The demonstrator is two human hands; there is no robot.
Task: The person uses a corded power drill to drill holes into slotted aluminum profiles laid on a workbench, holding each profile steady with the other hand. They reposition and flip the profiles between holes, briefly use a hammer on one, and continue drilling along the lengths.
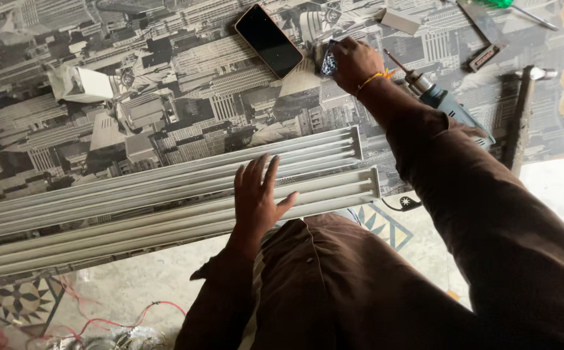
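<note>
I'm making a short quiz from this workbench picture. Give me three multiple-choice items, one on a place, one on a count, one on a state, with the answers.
1. Where does the left hand rest?
A. on the long white channel strips
B. on the phone
C. on the hammer

2. How many dark phones lie on the table?
A. one
B. two
C. three

3. How is the right hand?
A. flat and empty
B. closed on a small crumpled packet
C. gripping the drill

Answers:
1 A, the palm lies flat with fingers spread across the strips.
2 A, a single phone lies face up beside the right hand.
3 B, the fingers curl around the packet, while the drill lies untouched beside the forearm.
</note>
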